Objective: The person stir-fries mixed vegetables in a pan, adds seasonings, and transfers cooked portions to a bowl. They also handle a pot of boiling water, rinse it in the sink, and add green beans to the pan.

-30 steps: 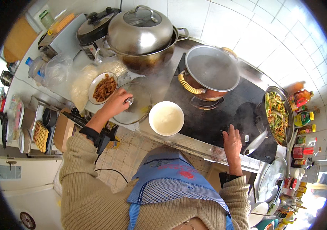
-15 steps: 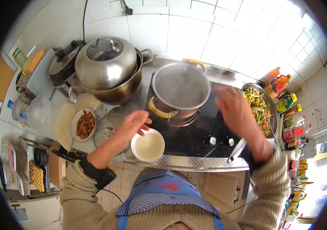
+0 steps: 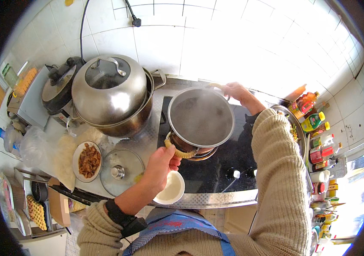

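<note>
A steaming metal pot [image 3: 229, 132] stands over the black stovetop, with a cord-wrapped loop handle at its near left and another at its far right. My left hand [image 3: 161, 165] is closed round the near handle [image 3: 181, 153]. My right hand [image 3: 238, 92] reaches past the pot and grips the far handle [image 3: 216, 86], whose end is partly covered by the fingers. Steam blurs what is inside the pot. Just below my left hand sits a white bowl [image 3: 171, 201] of pale, cloudy liquid. Whether the pot is lifted off the stove I cannot tell.
Left of the bowl lie a glass lid [image 3: 118, 172] and a plate of browned meat pieces [image 3: 89, 160]. A large pot with a domed lid [image 3: 109, 96] stands behind them. Several bottles [image 3: 312, 121] line the right side. My right sleeve mostly hides a pan of chopped vegetables [image 3: 294, 132].
Both hands, free half a second ago, have taken hold of the pot's handles. My right hand moved away to the far side and my left hand moved slightly right. The view has shifted.
</note>
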A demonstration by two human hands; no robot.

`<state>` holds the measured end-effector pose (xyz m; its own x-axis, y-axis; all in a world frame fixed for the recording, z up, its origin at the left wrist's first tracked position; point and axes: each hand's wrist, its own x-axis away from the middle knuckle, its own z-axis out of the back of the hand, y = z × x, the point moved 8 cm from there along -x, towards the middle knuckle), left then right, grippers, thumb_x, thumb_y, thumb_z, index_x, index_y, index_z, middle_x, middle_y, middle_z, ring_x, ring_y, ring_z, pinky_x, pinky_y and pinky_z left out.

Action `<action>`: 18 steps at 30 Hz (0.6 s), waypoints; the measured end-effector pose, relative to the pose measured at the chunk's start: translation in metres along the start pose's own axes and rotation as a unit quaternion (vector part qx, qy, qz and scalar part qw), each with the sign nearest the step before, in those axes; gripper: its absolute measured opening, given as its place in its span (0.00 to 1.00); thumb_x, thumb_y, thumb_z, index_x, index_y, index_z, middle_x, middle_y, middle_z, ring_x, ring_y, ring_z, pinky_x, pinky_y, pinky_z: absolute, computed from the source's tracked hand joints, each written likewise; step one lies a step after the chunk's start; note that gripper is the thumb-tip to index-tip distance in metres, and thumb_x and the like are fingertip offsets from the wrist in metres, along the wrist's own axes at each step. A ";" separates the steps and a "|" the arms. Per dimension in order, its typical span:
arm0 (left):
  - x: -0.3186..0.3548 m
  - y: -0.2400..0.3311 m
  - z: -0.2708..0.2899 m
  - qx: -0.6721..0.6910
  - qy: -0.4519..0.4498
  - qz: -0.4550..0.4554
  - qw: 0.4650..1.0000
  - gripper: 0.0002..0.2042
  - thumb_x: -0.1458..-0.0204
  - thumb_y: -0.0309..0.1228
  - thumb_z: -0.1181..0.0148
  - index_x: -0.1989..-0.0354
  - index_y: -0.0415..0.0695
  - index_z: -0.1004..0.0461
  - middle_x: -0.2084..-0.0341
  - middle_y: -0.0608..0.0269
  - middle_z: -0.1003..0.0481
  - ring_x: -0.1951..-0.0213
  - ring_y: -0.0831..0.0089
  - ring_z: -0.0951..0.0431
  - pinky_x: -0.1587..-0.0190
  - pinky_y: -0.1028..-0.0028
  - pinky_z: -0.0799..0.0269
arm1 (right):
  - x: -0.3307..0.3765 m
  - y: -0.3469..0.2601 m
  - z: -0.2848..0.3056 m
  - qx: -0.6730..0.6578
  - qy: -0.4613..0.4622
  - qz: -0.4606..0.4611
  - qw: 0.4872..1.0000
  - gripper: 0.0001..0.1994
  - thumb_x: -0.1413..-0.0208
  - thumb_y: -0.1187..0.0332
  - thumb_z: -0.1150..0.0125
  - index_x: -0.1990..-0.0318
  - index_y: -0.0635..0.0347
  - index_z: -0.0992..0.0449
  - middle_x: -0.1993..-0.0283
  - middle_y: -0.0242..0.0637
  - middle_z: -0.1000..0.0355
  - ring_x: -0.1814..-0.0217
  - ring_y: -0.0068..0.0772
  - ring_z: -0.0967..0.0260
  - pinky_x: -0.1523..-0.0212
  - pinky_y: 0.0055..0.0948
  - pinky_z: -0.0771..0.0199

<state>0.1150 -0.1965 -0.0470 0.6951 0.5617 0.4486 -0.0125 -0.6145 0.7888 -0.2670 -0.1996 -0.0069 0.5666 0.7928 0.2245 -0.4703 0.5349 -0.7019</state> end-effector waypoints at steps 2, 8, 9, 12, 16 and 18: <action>-0.009 0.003 0.005 -0.018 0.015 -0.040 0.999 0.13 0.39 0.42 0.48 0.67 0.44 0.31 0.75 0.65 0.27 0.74 0.78 0.30 0.71 0.77 0.32 | 0.012 0.001 0.004 -0.002 0.008 -0.002 1.000 0.17 0.42 0.54 0.42 0.71 0.60 0.22 0.75 0.30 0.30 0.71 0.23 0.40 0.69 0.27 0.39; -0.029 0.040 0.023 -0.138 0.067 -0.115 0.981 0.13 0.39 0.39 0.51 0.72 0.44 0.32 0.81 0.69 0.33 0.81 0.81 0.35 0.79 0.78 0.39 | 0.065 0.049 0.023 -0.086 0.009 -0.043 0.995 0.16 0.41 0.56 0.43 0.74 0.57 0.22 0.79 0.26 0.29 0.81 0.15 0.41 0.82 0.19 0.45; -0.031 0.045 0.034 -0.139 0.088 -0.109 0.980 0.12 0.39 0.38 0.51 0.72 0.44 0.32 0.81 0.69 0.34 0.82 0.81 0.36 0.81 0.79 0.40 | 0.078 0.048 0.018 -0.090 0.010 -0.063 0.994 0.16 0.41 0.55 0.43 0.74 0.56 0.22 0.80 0.26 0.30 0.82 0.16 0.42 0.83 0.19 0.45; -0.030 0.085 0.031 -0.213 0.097 -0.117 0.965 0.12 0.39 0.38 0.51 0.69 0.43 0.31 0.81 0.70 0.35 0.83 0.82 0.38 0.83 0.81 0.43 | 0.130 0.051 0.015 -0.171 0.005 -0.074 0.982 0.19 0.40 0.54 0.45 0.76 0.58 0.24 0.82 0.27 0.33 0.83 0.17 0.42 0.84 0.19 0.46; -0.042 0.135 0.004 -0.298 0.041 -0.115 0.947 0.12 0.39 0.40 0.51 0.65 0.44 0.30 0.81 0.74 0.35 0.83 0.84 0.39 0.84 0.83 0.46 | 0.216 0.047 0.024 -0.302 0.025 -0.099 0.948 0.20 0.36 0.54 0.51 0.75 0.58 0.26 0.81 0.28 0.32 0.83 0.17 0.41 0.83 0.19 0.43; -0.040 0.159 -0.025 -0.356 0.042 -0.118 0.926 0.12 0.39 0.40 0.51 0.63 0.44 0.29 0.79 0.73 0.34 0.82 0.85 0.37 0.85 0.83 0.44 | 0.251 0.045 0.027 -0.363 0.031 -0.087 0.927 0.22 0.35 0.54 0.55 0.75 0.58 0.26 0.80 0.30 0.31 0.82 0.18 0.39 0.83 0.19 0.41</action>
<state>0.0677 -0.3026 0.0710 0.6805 0.6937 0.2358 -0.3588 0.0348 0.9328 -0.1638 0.0316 0.0365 0.6396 0.6828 0.3533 0.1976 0.2981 -0.9339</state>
